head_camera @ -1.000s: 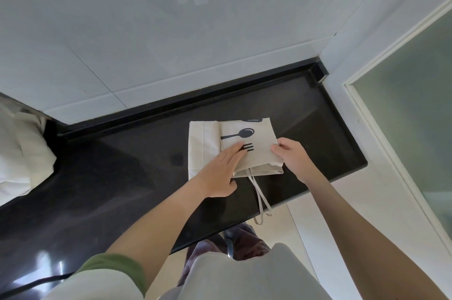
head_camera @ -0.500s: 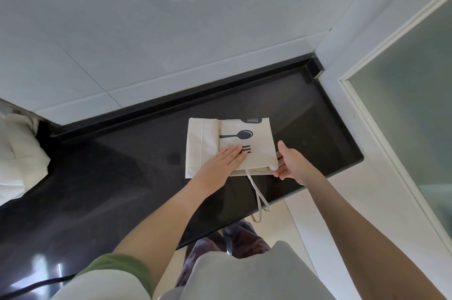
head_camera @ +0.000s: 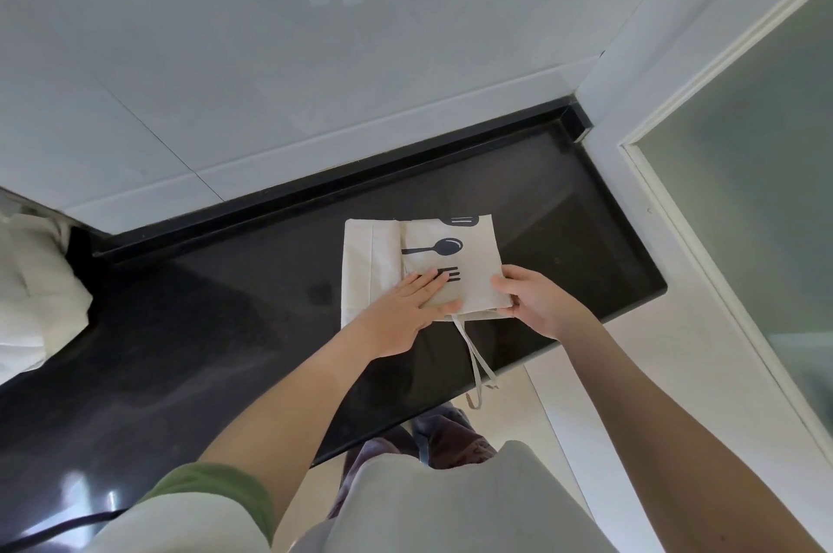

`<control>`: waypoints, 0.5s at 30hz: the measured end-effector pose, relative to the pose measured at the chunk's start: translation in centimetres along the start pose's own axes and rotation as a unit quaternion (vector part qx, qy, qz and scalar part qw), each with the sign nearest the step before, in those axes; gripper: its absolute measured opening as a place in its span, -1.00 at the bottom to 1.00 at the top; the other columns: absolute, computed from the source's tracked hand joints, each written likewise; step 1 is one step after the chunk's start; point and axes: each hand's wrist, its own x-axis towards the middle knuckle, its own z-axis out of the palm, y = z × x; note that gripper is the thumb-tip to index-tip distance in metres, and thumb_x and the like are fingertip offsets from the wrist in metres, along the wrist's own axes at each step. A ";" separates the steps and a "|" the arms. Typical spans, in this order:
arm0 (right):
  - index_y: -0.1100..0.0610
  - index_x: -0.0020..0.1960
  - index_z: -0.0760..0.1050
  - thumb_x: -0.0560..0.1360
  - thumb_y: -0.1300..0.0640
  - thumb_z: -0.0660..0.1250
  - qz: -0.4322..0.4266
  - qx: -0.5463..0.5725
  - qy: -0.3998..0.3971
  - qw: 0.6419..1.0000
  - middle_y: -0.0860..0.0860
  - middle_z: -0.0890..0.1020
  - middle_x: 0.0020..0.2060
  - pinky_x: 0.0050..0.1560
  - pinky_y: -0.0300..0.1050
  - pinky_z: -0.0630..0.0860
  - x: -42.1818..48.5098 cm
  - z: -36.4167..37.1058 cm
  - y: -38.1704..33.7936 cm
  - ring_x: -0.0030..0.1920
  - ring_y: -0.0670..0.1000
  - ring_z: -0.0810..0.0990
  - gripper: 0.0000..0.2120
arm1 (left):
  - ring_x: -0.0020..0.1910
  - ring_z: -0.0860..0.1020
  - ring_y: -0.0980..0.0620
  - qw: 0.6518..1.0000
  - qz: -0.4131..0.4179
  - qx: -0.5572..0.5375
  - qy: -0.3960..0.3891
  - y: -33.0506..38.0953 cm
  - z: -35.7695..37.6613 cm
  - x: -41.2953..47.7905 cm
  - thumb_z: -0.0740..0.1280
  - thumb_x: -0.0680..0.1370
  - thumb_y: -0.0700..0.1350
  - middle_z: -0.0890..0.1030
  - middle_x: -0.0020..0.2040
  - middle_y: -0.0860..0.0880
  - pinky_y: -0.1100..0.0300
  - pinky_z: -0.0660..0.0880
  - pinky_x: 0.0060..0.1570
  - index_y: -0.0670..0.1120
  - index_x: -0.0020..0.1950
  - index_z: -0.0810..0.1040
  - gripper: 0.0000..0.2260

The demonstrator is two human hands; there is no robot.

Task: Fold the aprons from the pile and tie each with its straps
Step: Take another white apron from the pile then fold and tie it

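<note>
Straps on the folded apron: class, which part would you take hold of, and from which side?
Pinch the straps at their free ends, coming from the near side. They trail out from under the apron and hang past the counter edge, so the ends lie clear of the surface. The left hand presses the apron flat; the right hand, pinching its corner, is nearer.

looks like a home kitchen. black polished stone counter (head_camera: 225, 349) w/ a raised lip at the back, set vs glossy white wall tiles (head_camera: 315, 56). at the r end a white door frame (head_camera: 653, 174) w/ a frosted glass pane (head_camera: 743, 214). pale tiled floor (head_camera: 563, 395) below. on the counter a beige apron (head_camera: 473, 282) w/ spoon & fork print; white cloth pile (head_camera: 31, 282) at far l.
</note>
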 end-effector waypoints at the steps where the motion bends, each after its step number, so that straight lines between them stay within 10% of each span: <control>1: 0.10 0.27 0.47 0.61 0.17 0.25 -0.007 -0.010 -0.003 1.000 0.02 0.57 0.16 0.19 -0.06 0.53 0.0 0.0 0.0 0.18 0.03 0.53 -0.76 | 0.44 -0.41 0.03 1.000 0.000 0.003 0.000 0.0 0.1 0.0 0.09 0.68 -0.19 -0.26 0.55 0.03 0.21 -0.48 0.32 0.18 0.56 -0.10 -0.44; 15: 0.16 -0.08 0.41 0.62 0.05 0.20 -0.117 -0.385 0.149 0.903 -0.02 0.45 -0.28 -0.24 -0.31 0.31 -0.5 -0.4 1.1 -0.17 -0.04 0.46 -0.81 | 0.49 -0.29 -0.03 0.996 0.029 0.010 0.084 0.3 1.6 -0.4 0.21 0.58 -0.36 -0.20 0.53 -0.02 0.08 -0.33 0.41 0.09 0.53 -0.18 -0.25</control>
